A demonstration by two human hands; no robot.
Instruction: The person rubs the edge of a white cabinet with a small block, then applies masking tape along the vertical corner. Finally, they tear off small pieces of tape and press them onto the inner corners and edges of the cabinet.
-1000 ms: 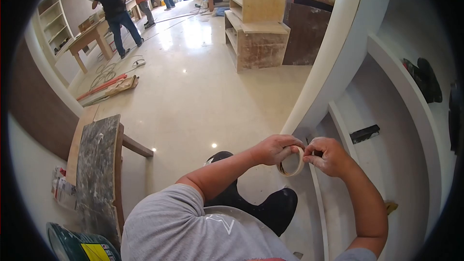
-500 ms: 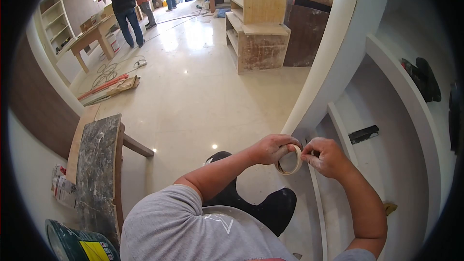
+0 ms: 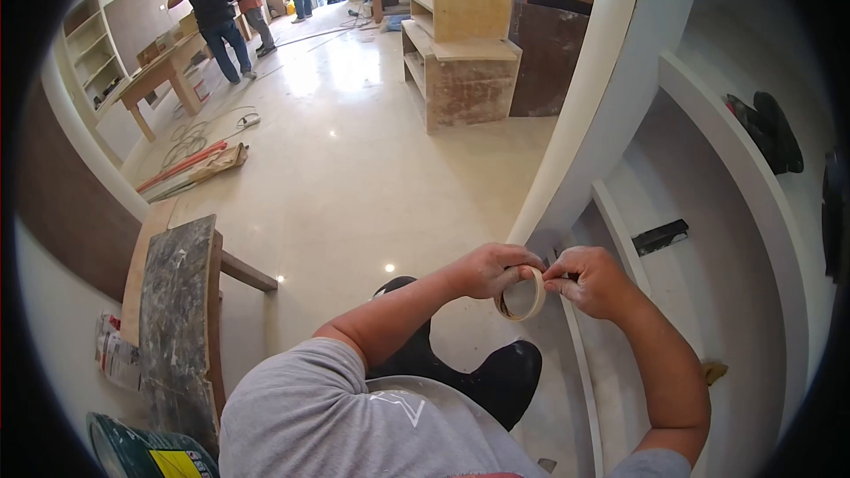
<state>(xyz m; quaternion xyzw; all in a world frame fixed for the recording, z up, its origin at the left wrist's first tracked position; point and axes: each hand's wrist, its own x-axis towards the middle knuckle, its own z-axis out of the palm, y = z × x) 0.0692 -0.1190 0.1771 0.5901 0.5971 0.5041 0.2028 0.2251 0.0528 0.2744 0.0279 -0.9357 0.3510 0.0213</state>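
Near the edge of the white shelf unit, my left hand [image 3: 496,270] is closed on a roll of pale tape [image 3: 537,299], whose ring hangs below the fingers. Just to the right, my right hand [image 3: 591,281] is pinched, its fingertips touching the roll's upper right side. Whether a loose tape end lies between those fingertips is too small to tell. White dust marks the fingers of both hands.
White shelves [image 3: 726,137] curve along the right, holding a black object [image 3: 660,237] and dark shoes [image 3: 776,133]. A stained bench [image 3: 173,327] and green bucket [image 3: 146,447] stand left. Wooden cabinets [image 3: 469,80] and several people are farther off.
My right hand has moved slightly left, closer to the roll, and its fingertips now meet the roll's edge. The whole view has shifted a little.
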